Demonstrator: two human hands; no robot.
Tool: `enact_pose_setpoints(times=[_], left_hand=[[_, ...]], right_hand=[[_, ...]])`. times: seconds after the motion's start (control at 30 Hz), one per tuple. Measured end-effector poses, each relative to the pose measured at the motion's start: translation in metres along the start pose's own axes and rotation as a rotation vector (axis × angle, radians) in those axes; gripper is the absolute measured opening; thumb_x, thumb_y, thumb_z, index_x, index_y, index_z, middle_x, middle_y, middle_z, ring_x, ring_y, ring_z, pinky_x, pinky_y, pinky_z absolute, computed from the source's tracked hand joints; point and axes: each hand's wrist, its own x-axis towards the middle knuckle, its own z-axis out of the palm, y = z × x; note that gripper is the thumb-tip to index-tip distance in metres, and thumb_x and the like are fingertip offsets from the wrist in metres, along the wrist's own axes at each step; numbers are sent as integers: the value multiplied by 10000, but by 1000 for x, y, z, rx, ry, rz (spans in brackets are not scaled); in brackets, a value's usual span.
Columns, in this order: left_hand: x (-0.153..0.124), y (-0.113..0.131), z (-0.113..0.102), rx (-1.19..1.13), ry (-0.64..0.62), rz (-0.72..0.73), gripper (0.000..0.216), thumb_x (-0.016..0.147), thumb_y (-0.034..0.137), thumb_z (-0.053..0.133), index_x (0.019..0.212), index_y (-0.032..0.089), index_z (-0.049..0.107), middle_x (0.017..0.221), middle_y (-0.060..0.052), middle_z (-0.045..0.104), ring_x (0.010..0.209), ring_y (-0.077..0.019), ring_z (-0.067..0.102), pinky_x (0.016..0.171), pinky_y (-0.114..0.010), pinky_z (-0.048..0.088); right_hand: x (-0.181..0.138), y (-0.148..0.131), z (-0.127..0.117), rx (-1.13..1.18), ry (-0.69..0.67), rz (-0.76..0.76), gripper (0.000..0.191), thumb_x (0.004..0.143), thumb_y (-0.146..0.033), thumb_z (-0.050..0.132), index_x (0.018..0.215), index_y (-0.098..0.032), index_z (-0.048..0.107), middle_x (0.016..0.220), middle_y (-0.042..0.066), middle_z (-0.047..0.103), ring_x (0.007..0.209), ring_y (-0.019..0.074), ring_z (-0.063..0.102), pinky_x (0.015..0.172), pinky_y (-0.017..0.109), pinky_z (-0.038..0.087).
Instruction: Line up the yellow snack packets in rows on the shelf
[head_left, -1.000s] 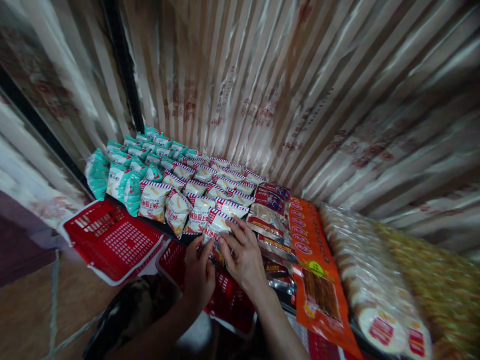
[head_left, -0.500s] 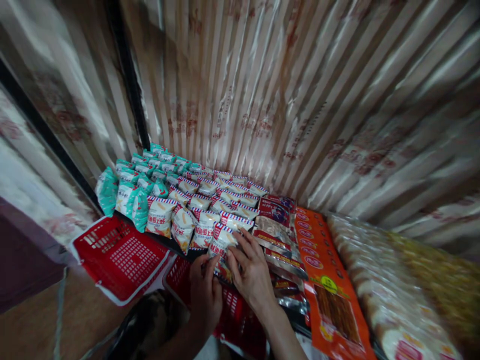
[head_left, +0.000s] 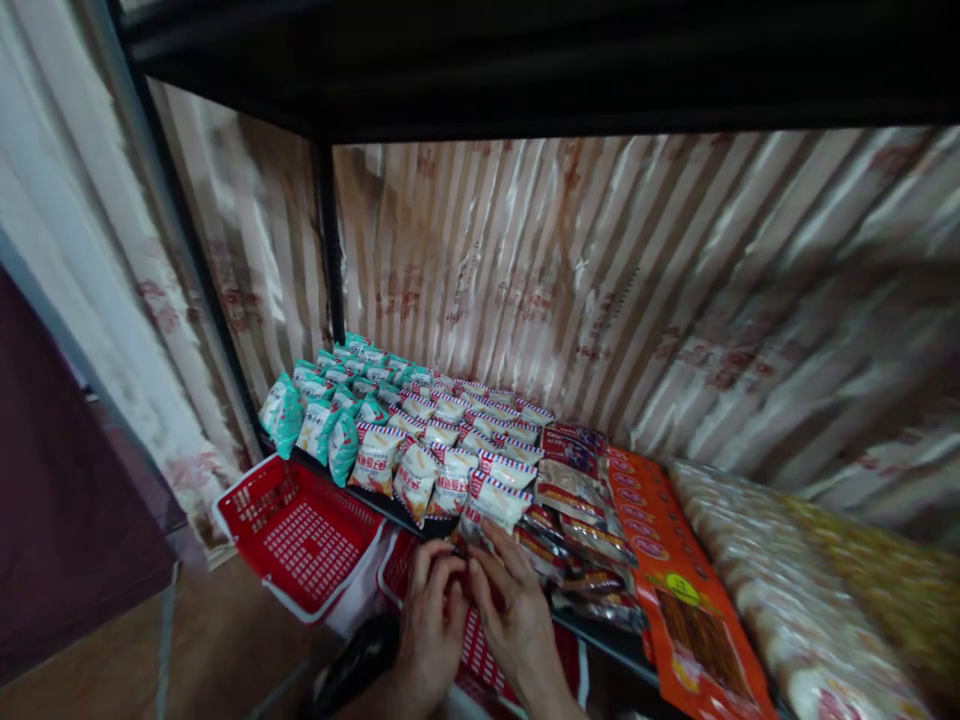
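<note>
Both my hands are at the shelf's front edge, fingers curled and close together. My left hand (head_left: pixel 435 612) and my right hand (head_left: pixel 515 602) meet at a small snack bag (head_left: pixel 470 518), tipped low and mostly hidden by my fingers. Just behind it stands a white snack bag (head_left: pixel 499 500) with a red, white and blue striped top. More bags of that kind, such as an upright white bag (head_left: pixel 376 460), are lined up to the left and behind. Brown and silver packets (head_left: pixel 574 490) lie right of my hands.
Teal snack bags (head_left: pixel 315 428) fill the left end. An orange packet (head_left: pixel 679 590) and clear-wrapped goods (head_left: pixel 780 580) lie right. Below the edge are a red basket (head_left: pixel 307 540) and a second red basket (head_left: pixel 476 650). A black upper shelf (head_left: pixel 525 80) and post (head_left: pixel 330 240) frame the space.
The view has tilted up, bringing the upper shelf in. My hands have drawn closer together, and the front snack bag has gone from upright and plainly visible to low and mostly covered.
</note>
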Motion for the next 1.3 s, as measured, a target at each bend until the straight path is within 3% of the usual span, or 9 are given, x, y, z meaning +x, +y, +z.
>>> enact_pose_setpoints(times=[0.2,0.33,0.47,0.6,0.7,0.83,0.93,1.1,1.3], left_hand=[[5,-26,-73,13,38,-36,302,780,90,396,978,197,597,1151,-95,543,1093,-191,552,932,-407,485],[-7,-50,-106,75,23,-63,342,742,56,392,962,204,609,1166,-81,550,1078,-182,571,911,-388,503],[-44,-73,-121,172,11,-15,347,751,77,395,979,202,625,1179,-97,577,1115,-208,566,933,-410,495],[-76,-94,-127,245,-190,117,387,731,67,402,993,207,650,1211,-100,597,1123,-195,573,915,-331,513],[-78,-104,-134,297,-246,116,399,728,58,390,996,184,658,1168,-113,628,1086,-195,599,905,-313,517],[-72,-108,-147,284,-217,58,375,757,72,388,989,187,660,1207,-104,606,1117,-189,579,941,-304,489],[-72,-111,-155,213,-173,35,380,783,78,383,1025,203,648,1249,-86,573,1159,-179,546,975,-310,464],[-47,-130,-164,208,-69,92,418,835,100,360,1181,196,573,1443,-94,346,1343,-221,313,1075,-423,350],[36,-160,-178,304,94,247,460,867,140,383,1318,192,460,1536,-90,105,1400,-298,106,1081,-522,298]], right_hand=[[-56,-45,1,-44,-78,66,273,894,-327,460,981,-252,708,1153,97,642,1044,250,625,834,390,568],[-82,-62,-1,-79,-141,63,283,896,-345,456,976,-265,715,1114,90,665,1009,243,644,812,359,577],[-96,-84,9,-58,-79,142,340,895,-420,442,915,-250,736,1058,100,688,986,245,654,804,341,578],[-96,-113,22,-1,5,237,418,893,-487,409,888,-235,742,1035,107,695,952,239,668,801,320,576],[-86,-137,22,6,-61,223,367,892,-444,438,933,-231,734,1078,112,681,974,238,659,818,306,565],[-68,-168,18,1,-198,182,316,900,-371,452,993,-221,714,1148,113,649,1049,231,622,866,306,537],[-58,-187,21,4,-177,205,334,904,-382,441,998,-209,711,1130,122,657,1059,237,617,870,332,537],[-38,-201,38,83,-160,235,355,913,-392,420,1035,-202,693,1150,120,646,1091,226,601,922,357,509],[0,-185,78,63,-224,272,366,917,-329,408,1205,-203,595,1264,108,574,1176,225,536,982,400,460]])
